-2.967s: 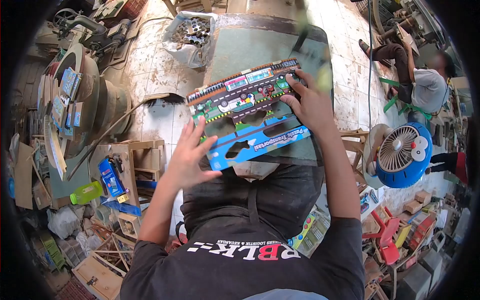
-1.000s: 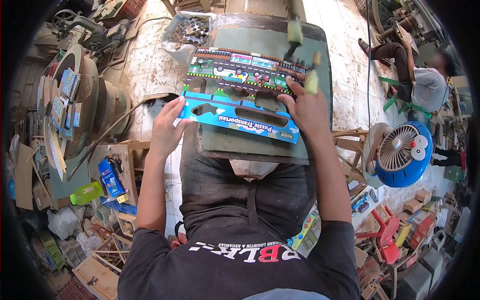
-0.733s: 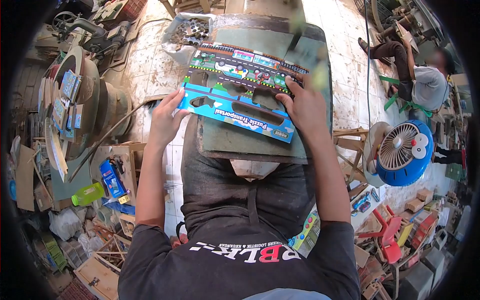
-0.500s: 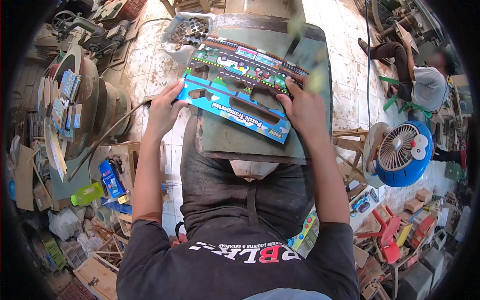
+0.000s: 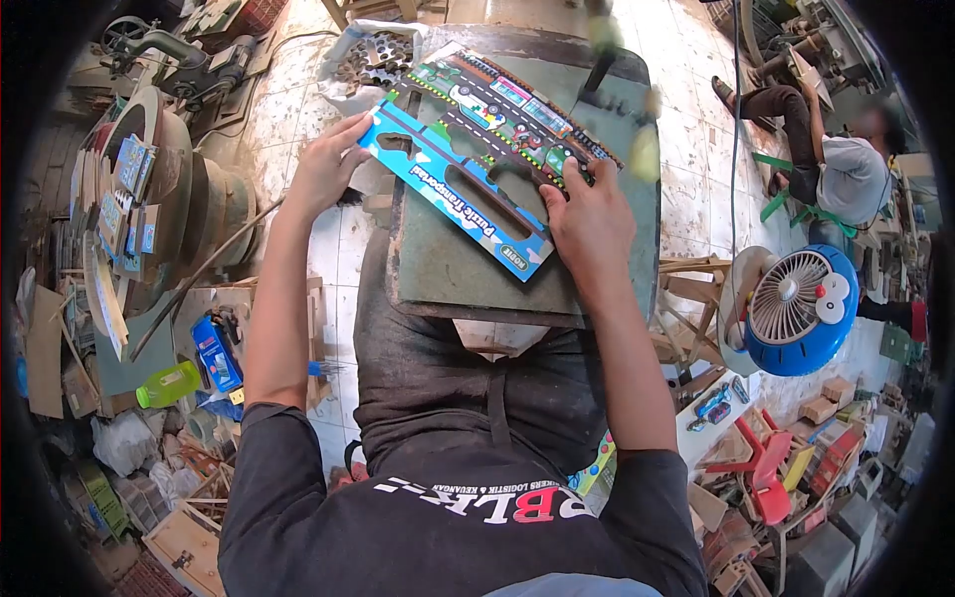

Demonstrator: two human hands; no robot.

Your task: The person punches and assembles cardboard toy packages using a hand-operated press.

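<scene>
My left hand [image 5: 328,164] pinches the upper left corner of the puzzle board [image 5: 477,164] between thumb and fingers, and my right hand [image 5: 594,214] grips its right end, thumb on the printed face, fingers bent at the edge. The board slants over the green-topped table [image 5: 448,269], its left end farther from me and reaching past the table's left edge; I can't tell whether it touches the top. Its road pictures lie on the far side, the blue strip nearer me, with open cut-outs. By the table's far left corner is a sack [image 5: 343,95] of cut pieces. Right of the table are a blue fan [image 5: 801,308] and, farther off, a seated person [image 5: 856,179]. Something blurred [image 5: 607,40] shows over the table's far right part.
</scene>
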